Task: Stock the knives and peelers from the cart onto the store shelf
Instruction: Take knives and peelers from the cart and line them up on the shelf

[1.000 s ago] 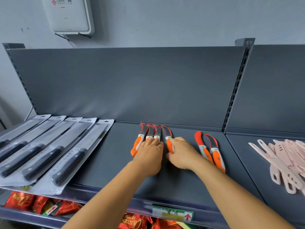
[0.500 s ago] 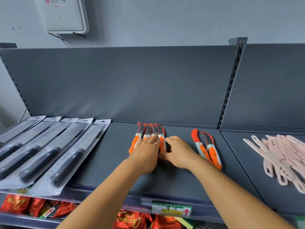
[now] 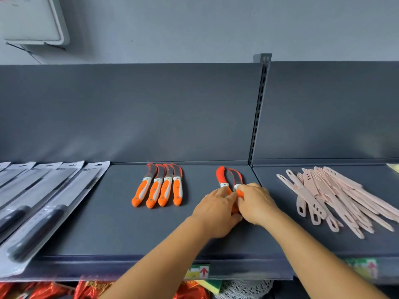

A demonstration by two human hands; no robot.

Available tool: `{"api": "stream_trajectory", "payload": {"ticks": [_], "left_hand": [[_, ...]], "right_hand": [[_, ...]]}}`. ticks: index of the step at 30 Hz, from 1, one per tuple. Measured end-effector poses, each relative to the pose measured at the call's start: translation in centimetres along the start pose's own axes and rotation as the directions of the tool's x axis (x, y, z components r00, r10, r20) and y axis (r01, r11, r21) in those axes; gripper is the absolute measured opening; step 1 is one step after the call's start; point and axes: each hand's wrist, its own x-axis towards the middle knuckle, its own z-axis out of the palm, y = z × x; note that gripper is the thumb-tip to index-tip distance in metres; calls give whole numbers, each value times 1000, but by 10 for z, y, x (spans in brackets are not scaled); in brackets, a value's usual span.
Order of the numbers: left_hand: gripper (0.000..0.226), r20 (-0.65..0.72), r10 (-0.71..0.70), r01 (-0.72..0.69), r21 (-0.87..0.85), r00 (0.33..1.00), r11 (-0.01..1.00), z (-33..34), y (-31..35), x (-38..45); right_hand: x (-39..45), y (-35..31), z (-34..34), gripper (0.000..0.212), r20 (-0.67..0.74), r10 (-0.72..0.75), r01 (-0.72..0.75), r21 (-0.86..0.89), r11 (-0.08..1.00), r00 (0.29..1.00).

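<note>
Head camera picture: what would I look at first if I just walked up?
Probably the bright orange knives: a neat row of four in the middle of the grey shelf, and two more to their right under the left hand and right hand. Pale pink knives are heaped at the far right.

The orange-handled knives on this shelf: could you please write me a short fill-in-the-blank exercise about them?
1. The neat row of orange-handled knives lying apart from the hands holds ____ knives.
2. Both hands, the left hand and the right hand, are on a pair of orange-handled knives that lies to the ____ of that row.
3. The pile of utensils on the neighbouring shelf section is coloured ____.

Missing words: four; right; pink
</note>
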Motion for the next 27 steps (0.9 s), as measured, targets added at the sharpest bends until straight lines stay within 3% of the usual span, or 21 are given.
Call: {"api": "stream_trajectory", "payload": {"ticks": [3,8,12,16,22,27], "left_hand": [[47,-4,-112,112,-5,994,994,1,6,2],[39,-93,-295,302,75,951,950,-6,5,0],[40,-128,-376,394,175,918,902,-11,1,-1],[38,-147,-410,432,194,900,881,-16,-1,-3],[35,-148,-431,453,196,890,869,-26,-4,-3],[31,-116,-415,431,243,902,869,-29,-6,-5]], "right_hand": [[1,4,2,33,5,7,-7,36,999,1000],[3,1,4,43,23,15,-15,34,999,1000],[5,-5,6,23,20,-12,11,36,999,1000],[5,-12,8,45,38,-35,33,32,999,999],[6,-19,10,36,49,-54,52,40,998,997],[8,-21,11,42,50,-65,63,43,997,997]]}}
